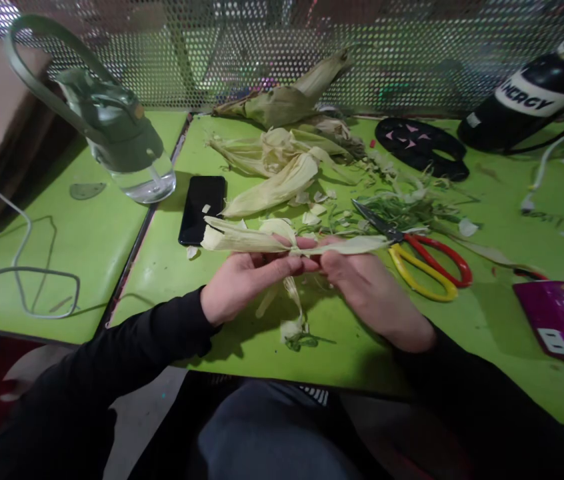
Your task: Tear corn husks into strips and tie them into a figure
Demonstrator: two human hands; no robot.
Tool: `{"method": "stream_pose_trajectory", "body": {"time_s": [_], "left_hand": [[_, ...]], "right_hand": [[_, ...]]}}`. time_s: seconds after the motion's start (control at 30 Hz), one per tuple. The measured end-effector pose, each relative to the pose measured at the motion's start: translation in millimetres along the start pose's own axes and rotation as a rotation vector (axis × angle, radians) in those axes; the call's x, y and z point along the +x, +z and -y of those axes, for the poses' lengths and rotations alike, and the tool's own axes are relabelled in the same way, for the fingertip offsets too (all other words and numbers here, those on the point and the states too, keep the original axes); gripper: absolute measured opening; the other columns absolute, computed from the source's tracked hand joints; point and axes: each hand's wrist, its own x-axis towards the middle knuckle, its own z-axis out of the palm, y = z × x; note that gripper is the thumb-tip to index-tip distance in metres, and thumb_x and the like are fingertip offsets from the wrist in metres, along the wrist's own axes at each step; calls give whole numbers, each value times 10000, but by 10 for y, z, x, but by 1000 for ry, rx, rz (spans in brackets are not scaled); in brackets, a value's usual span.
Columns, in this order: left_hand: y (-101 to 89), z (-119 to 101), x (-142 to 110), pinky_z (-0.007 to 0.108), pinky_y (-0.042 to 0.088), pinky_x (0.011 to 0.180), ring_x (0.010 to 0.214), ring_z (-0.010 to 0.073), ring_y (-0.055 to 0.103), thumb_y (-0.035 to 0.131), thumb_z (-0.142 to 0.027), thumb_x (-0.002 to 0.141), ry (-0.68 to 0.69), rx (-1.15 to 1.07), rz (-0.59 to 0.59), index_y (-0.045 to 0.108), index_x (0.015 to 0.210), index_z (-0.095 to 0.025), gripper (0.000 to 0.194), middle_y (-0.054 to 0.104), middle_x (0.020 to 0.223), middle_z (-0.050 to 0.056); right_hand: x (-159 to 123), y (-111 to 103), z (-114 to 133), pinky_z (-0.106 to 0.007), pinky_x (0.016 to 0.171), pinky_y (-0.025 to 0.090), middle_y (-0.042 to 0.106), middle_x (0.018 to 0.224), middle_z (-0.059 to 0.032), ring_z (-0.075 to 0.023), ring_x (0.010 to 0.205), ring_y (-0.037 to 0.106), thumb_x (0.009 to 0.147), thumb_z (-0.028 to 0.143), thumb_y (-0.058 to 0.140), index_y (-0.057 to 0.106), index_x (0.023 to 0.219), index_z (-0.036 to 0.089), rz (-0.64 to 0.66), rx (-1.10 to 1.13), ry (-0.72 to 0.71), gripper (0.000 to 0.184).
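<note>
Both hands meet over the green table (162,267), pinching pale corn husk strips (242,240). My left hand (247,277) is closed on the husk near its middle, fingers pointing right. My right hand (362,283) is closed on the husk's right end, which tapers toward the scissors (427,257). A thin strip of husk (295,307) hangs down from between the two hands toward the table. Both arms wear black sleeves.
A pile of husks (282,153) and scraps lies behind the hands. A black phone (202,208) and a water bottle (122,140) are at left, with a grey cable (27,273). A purple box (562,320) sits right. A perforated metal screen (412,60) backs the table.
</note>
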Motion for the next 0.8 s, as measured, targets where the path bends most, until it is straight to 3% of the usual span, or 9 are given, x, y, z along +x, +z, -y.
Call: {"method": "stream_pose_trajectory", "body": {"time_s": [0.1,0.23,0.33,0.47,0.67,0.8], "left_hand": [[-6,-27,-23,291,533,900,929,167,695,769,-302,802,-9,142,80,743,955,-136,227,766,966,59],[-22,-21,-52,279,532,889,895,162,679,631,-334,914,-25,345,228,741,904,-117,243,760,904,81],[-34,-3,-55,281,534,872,846,157,667,563,-319,951,-35,390,253,744,962,-124,266,756,879,77],[-31,-8,-43,275,527,884,848,154,666,552,-285,950,-13,390,266,752,965,-140,248,753,856,66],[-11,4,-66,285,557,859,848,164,696,588,-269,920,-21,385,291,735,926,-123,207,764,869,68],[7,17,-101,313,572,893,938,190,723,594,-240,903,0,339,272,705,1024,-130,197,780,931,67]], "right_hand": [[24,-64,-31,-286,491,393,640,728,-23,-149,562,543,918,726,385,686,1024,218,-79,285,71,600],[38,-49,3,-303,669,505,680,852,-42,-179,782,641,875,518,652,729,805,210,33,254,81,325],[34,4,19,-299,638,520,665,783,-9,-156,701,637,840,363,739,712,776,211,3,375,79,167],[6,74,-16,-269,527,511,662,695,27,-127,563,619,852,301,738,687,806,212,-53,607,137,112],[0,118,-41,-240,463,487,660,676,39,-109,525,597,809,309,784,688,774,210,-173,643,155,142],[14,113,-38,-227,558,500,641,679,47,-90,594,590,808,291,790,703,755,220,-238,616,98,124]]}}
